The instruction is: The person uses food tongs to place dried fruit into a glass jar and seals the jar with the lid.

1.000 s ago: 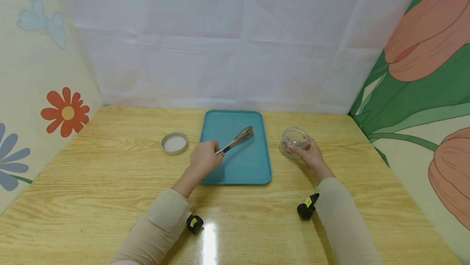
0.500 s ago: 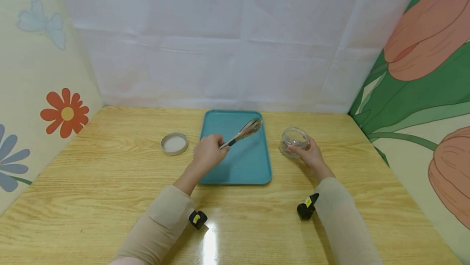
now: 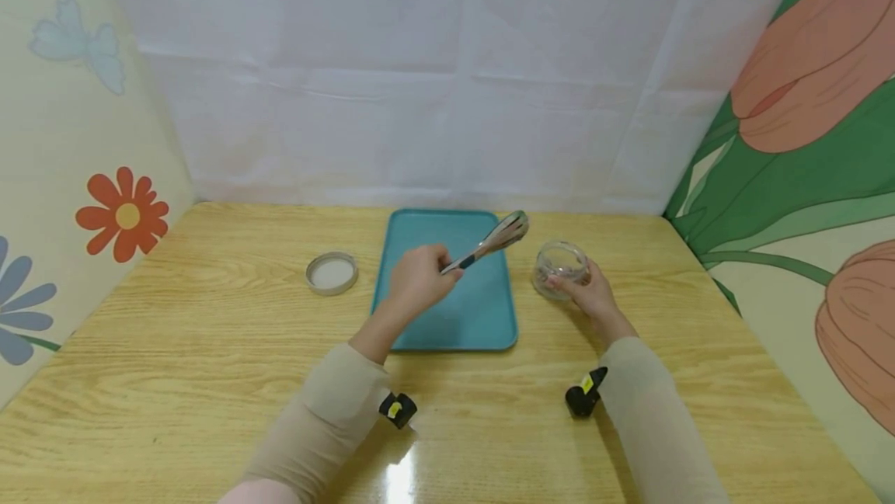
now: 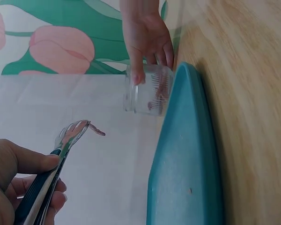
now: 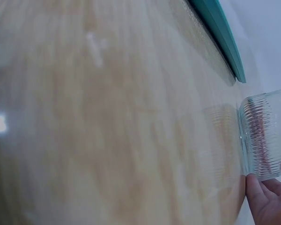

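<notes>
My left hand (image 3: 419, 279) grips metal tongs (image 3: 498, 238) by their handles, above the blue tray (image 3: 447, 329). In the left wrist view, a thin reddish-brown strip (image 4: 97, 130) sticks out from the tips of the tongs. The tongs' head is over the tray's right edge, apart from the glass jar (image 3: 563, 254). The right hand (image 3: 596, 300) holds that jar on the table, thumb and fingers around its side. Reddish-brown pieces (image 5: 260, 136) show through the ribbed glass near the jar's bottom. What the pieces are, I cannot tell.
A round jar lid (image 3: 332, 274) lies left of the tray on the wooden table (image 3: 210, 349). One small crumb (image 4: 190, 191) is on the tray. A white cloth backdrop (image 3: 419, 100) stands behind the table, with printed panels at both sides.
My left hand has moved right and slightly away from me with the tongs, bringing their head from over the tray towards the jar. The right hand and jar have stayed put.
</notes>
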The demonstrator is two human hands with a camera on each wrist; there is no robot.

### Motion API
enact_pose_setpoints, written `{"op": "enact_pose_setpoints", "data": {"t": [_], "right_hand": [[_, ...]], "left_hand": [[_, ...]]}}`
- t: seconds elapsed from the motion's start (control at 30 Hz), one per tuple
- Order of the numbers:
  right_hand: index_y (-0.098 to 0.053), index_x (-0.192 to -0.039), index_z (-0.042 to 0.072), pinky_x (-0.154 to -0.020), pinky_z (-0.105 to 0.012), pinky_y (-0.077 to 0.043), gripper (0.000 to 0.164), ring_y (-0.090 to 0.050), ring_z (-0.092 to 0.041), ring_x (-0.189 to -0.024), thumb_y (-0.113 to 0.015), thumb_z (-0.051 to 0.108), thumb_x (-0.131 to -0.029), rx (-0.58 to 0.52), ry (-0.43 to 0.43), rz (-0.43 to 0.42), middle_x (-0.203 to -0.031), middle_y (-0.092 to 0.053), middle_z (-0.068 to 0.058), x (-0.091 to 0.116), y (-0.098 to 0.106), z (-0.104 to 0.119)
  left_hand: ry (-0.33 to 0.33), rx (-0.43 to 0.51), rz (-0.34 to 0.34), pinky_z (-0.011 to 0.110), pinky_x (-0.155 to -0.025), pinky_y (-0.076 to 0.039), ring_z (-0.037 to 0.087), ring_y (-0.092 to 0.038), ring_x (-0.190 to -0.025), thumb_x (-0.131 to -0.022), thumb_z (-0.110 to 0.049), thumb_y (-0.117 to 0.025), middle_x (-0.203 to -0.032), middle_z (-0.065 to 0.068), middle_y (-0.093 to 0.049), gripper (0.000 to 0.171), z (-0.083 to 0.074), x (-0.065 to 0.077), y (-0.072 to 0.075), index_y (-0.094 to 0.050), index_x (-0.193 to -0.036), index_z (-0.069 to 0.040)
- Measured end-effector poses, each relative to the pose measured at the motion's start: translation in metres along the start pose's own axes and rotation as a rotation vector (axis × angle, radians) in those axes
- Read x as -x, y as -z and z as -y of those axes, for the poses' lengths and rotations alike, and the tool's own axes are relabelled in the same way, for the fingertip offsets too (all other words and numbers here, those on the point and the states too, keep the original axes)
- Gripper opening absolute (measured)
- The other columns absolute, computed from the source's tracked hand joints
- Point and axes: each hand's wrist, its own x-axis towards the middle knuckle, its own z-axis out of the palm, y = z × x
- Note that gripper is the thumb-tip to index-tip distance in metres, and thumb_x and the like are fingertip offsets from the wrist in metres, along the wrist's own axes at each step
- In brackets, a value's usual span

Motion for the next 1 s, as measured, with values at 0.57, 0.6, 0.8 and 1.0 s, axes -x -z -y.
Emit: {"op": "enact_pose_setpoints", "data": {"t": [0.57,0.6,0.8,1.0], "right_hand": [[-0.013,-0.138,0.015,-0.092,-0.044,-0.025,0.102,-0.027,-0.029,-0.119,-0.072,0.047,-0.061,0.014,0.006,-0.017,-0.133,-0.027,-0.015,-0.005,0.001,-0.005],[-0.013,-0.138,0.015,-0.092,-0.044,-0.026,0.102,-0.027,-0.029,-0.119,-0.072,0.047,-0.061,0.015,0.009,-0.017,-0.133,-0.027,-0.015,-0.005,0.001,-0.005],[-0.014,-0.138,0.014,-0.091,-0.045,-0.027,0.095,-0.030,-0.029,-0.117,-0.071,0.040,-0.067,0.002,0.026,-0.010,-0.131,-0.030,-0.017,0.000,-0.001,0.001],[-0.016,-0.138,0.015,-0.091,-0.045,-0.027,0.093,-0.031,-0.029,-0.116,-0.071,0.039,-0.067,-0.017,0.027,-0.005,-0.130,-0.031,-0.016,0.000,-0.001,0.001]], "left_hand": [[-0.087,0.026,0.046,0.026,-0.042,-0.031,0.013,-0.043,-0.049,-0.078,-0.029,-0.063,-0.058,-0.003,-0.050,0.019,-0.025,0.001,-0.014,-0.054,-0.068,-0.015],[-0.092,0.029,0.048,0.026,-0.042,-0.031,0.013,-0.043,-0.049,-0.078,-0.028,-0.063,-0.058,-0.003,-0.050,0.019,-0.026,0.001,-0.015,-0.054,-0.068,-0.015],[-0.108,0.029,0.058,0.026,-0.043,-0.032,0.013,-0.043,-0.049,-0.078,-0.027,-0.063,-0.058,-0.004,-0.050,0.018,-0.029,0.002,-0.022,-0.054,-0.068,-0.015],[-0.117,0.026,0.059,0.026,-0.042,-0.033,0.013,-0.044,-0.048,-0.078,-0.027,-0.063,-0.057,-0.004,-0.049,0.019,-0.029,0.003,-0.027,-0.054,-0.068,-0.015]]}}
